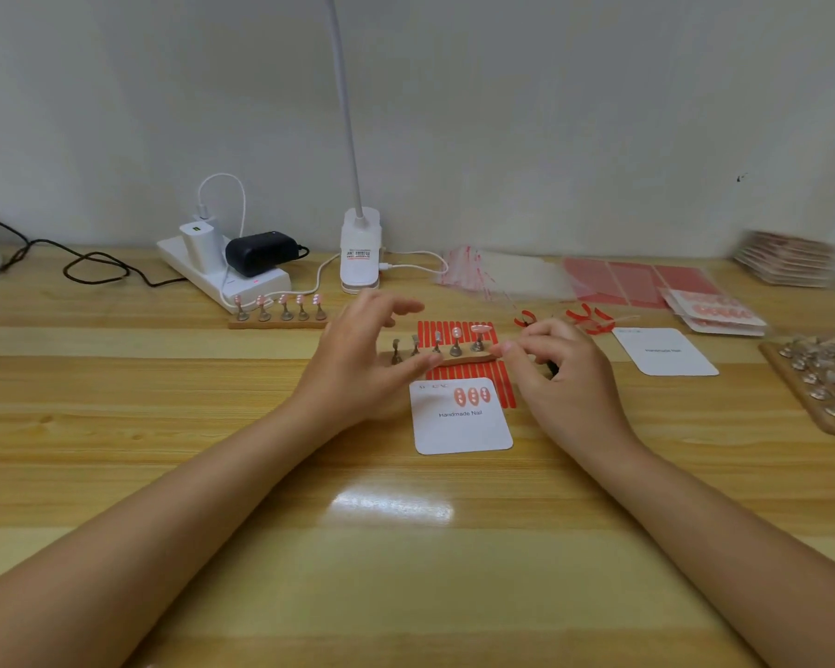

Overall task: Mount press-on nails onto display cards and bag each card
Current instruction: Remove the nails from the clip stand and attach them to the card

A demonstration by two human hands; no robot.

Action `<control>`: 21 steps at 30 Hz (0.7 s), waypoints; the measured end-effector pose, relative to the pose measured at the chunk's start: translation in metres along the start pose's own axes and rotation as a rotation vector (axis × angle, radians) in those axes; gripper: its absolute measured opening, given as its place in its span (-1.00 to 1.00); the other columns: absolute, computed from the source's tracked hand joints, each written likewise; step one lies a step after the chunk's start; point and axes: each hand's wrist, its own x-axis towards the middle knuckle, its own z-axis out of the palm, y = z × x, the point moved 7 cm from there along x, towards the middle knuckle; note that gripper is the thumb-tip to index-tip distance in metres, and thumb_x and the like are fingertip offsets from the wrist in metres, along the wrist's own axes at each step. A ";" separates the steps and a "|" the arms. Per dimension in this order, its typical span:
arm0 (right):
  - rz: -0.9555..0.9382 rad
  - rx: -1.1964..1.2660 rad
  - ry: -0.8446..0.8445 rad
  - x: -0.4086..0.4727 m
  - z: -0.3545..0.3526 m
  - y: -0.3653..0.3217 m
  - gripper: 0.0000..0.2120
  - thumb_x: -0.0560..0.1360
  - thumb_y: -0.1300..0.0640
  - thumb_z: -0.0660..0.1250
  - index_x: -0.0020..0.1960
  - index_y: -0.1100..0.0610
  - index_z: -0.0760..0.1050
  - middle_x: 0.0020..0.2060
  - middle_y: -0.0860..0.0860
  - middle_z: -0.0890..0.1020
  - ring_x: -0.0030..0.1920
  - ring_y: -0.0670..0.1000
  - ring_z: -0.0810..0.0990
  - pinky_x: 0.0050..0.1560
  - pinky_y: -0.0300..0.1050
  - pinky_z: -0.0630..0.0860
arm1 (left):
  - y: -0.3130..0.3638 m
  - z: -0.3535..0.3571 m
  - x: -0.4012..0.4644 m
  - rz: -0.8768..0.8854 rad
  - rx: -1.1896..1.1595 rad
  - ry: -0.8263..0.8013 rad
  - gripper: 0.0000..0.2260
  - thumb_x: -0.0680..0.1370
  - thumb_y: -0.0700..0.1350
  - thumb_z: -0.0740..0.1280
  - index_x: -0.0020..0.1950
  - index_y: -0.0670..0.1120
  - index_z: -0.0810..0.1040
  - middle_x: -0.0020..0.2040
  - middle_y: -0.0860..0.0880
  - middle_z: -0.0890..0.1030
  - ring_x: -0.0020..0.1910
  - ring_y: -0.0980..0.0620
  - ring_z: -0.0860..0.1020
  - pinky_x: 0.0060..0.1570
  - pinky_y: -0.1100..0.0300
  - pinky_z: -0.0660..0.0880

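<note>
On the wooden tabletop (pixel 213 474), the left hand (pixel 357 364) hovers with fingers spread and holding nothing, the right hand (pixel 565 373) curls loosely beside the wooden nail stand (pixel 473 358), and the white display card (pixel 464 429) bearing three pink nails (pixel 472 395) lies just before it.

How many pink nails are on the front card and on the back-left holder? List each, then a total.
Nails on the front card: 3
Nails on the back-left holder: 5
Total: 8
</note>
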 end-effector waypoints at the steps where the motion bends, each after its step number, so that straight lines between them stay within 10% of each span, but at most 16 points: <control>1: -0.007 -0.011 -0.001 0.000 0.000 0.000 -0.86 0.48 0.15 0.35 -0.23 0.09 0.62 -0.27 -0.16 0.48 -0.15 -0.15 0.40 -0.19 -0.46 0.25 | -0.006 0.005 0.005 -0.076 -0.009 -0.028 -0.57 0.40 -0.01 0.45 0.22 -0.04 0.46 0.06 0.09 0.45 0.05 0.10 0.42 0.15 0.02 0.41; 11: -0.038 -0.045 0.002 0.000 0.002 0.002 -0.87 0.48 0.14 0.35 -0.17 0.13 0.65 -0.28 -0.18 0.48 -0.15 -0.17 0.40 -0.18 -0.44 0.28 | -0.017 0.044 0.030 -0.310 -0.189 -0.158 -0.89 0.41 0.00 0.46 -0.28 0.09 0.56 -0.31 0.13 0.53 -0.29 0.16 0.46 -0.32 0.29 0.36; 21: -0.305 -0.409 -0.110 0.018 0.011 -0.026 -0.75 0.43 -0.04 0.38 0.08 0.00 0.61 -0.12 -0.10 0.52 -0.02 -0.09 0.39 -0.03 -0.24 0.11 | -0.019 0.044 0.029 -0.291 -0.235 -0.123 -0.92 0.39 -0.04 0.47 -0.22 0.03 0.60 -0.32 0.12 0.53 -0.31 0.16 0.48 -0.31 0.27 0.38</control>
